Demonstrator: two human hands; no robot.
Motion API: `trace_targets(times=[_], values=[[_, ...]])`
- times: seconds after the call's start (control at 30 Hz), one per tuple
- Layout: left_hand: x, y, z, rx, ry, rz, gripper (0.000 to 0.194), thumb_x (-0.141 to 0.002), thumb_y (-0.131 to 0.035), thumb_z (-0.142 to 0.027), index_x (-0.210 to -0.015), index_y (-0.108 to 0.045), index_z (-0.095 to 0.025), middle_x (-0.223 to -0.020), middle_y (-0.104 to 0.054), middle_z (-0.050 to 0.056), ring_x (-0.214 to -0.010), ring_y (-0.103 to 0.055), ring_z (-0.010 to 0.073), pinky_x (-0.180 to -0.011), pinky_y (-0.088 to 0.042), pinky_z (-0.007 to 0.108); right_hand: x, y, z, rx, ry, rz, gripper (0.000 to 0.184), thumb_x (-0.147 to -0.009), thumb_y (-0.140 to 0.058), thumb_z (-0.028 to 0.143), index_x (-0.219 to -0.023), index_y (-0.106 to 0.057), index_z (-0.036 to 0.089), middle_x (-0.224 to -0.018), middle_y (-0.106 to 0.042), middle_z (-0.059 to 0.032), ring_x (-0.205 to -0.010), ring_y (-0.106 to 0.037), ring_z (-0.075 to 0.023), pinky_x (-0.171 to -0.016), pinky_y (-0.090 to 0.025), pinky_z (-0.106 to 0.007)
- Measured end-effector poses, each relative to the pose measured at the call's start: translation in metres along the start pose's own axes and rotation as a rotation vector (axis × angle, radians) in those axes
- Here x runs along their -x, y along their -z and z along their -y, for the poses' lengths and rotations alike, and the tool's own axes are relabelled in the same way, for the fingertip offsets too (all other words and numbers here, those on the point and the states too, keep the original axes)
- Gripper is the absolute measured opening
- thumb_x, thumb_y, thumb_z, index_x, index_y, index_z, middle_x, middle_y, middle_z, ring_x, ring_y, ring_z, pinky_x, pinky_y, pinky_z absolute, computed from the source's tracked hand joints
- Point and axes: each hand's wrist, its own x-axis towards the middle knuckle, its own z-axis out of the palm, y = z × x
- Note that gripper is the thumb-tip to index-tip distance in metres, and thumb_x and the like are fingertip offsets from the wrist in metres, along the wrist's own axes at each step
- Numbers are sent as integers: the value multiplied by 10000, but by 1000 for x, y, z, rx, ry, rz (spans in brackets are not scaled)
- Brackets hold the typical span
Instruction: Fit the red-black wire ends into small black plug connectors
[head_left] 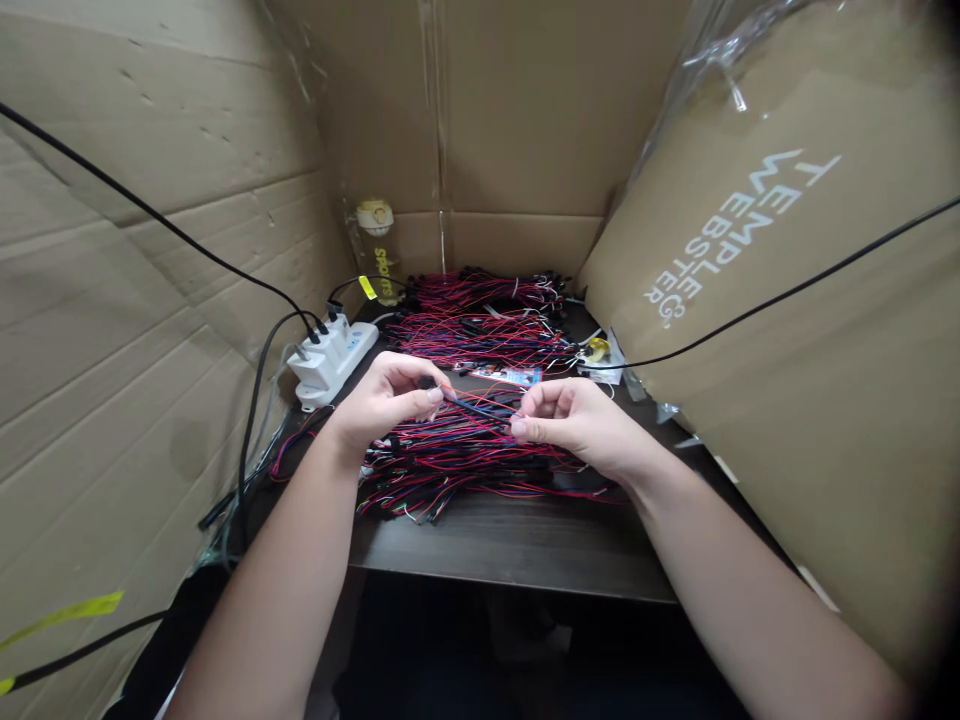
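Thin red and dark wires stretch between my two hands, just above a heap of similar wires. My left hand pinches one end of them between thumb and forefinger, with a small black piece showing at the fingertips. At the other end, my right hand has thumb and fingers closed on the wires. Below lies the near pile of red, blue and black wires, with loose ends sticking out toward the table's front edge. Exactly how many wires I hold cannot be made out.
Behind are more wire bundles. A white power strip with plugs stands left, near a clear bottle. Cardboard walls enclose the dark table. A black cable crosses at right beside a yellow tape roll.
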Motion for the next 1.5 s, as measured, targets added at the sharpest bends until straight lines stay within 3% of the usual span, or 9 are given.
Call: trace_targets(times=[0.27,0.37,0.53,0.63,0.73,0.93,1.13,1.3,1.5], values=[[-1,1,5,44,19,-1,201,-794,-808,-344,-825,-778,-148,-600,-653,35,-491,-530,96,-458,-399,203,4,5,2,-31,-29,192,367,-729,-869,519,-684,-711,190,-759,-769,-69,-735,-711,-186,-630,-514,-270],[-1,1,5,54,29,12,197,-793,-808,-342,-815,-772,-149,-604,-648,29,-478,-498,85,-448,-374,202,3,8,1,3,-9,131,385,-724,-869,534,-691,-707,186,-780,-765,-69,-749,-704,-191,-621,-503,-268],[-2,1,7,31,35,47,160,-797,-796,-307,-798,-772,-150,-601,-638,24,-494,-498,84,-459,-359,201,1,7,0,105,72,17,350,-716,-890,462,-663,-706,169,-1020,-776,-96,-1021,-691,-227,-847,-511,-300],[-4,2,9,9,48,62,159,-792,-787,-304,-780,-773,-146,-595,-627,23,-487,-481,84,-460,-349,212,2,3,2,87,82,-17,355,-669,-917,444,-681,-701,163,-810,-734,-48,-765,-650,-157,-689,-477,-266],[-5,1,12,39,33,62,163,-786,-779,-304,-768,-772,-142,-597,-616,24,-492,-468,86,-470,-332,222,2,0,4,39,49,11,400,-643,-928,451,-688,-661,157,-577,-575,33,-516,-444,-75,-498,-318,-228],[-7,1,18,203,-63,-21,184,-754,-762,-316,-744,-756,-132,-617,-617,45,-563,-504,126,-541,-370,261,3,3,3,56,62,16,422,-664,-913,466,-688,-642,143,-572,-523,41,-509,-386,-60,-469,-253,-210],[-10,-2,21,248,-117,-60,196,-823,-692,-297,-717,-702,-133,-575,-528,14,-582,-478,129,-587,-363,277,9,2,9,-18,94,95,391,-595,-969,341,-643,-645,127,-562,-586,23,-514,-456,-61,-470,-325,-187],[-9,-13,14,285,-136,-46,221,-834,-692,-266,-658,-639,-143,-556,-504,-13,-524,-396,97,-570,-335,277,18,6,10,-13,36,156,363,-586,-974,300,-654,-661,129,-528,-589,29,-453,-461,-59,-417,-333,-171],[-6,-22,4,189,-180,34,285,-827,-720,-298,-601,-632,-148,-559,-545,7,-557,-475,118,-577,-367,282,19,3,14,-45,-4,211,293,-572,-975,180,-690,-713,121,-581,-640,20,-505,-513,-51,-457,-388,-144]])
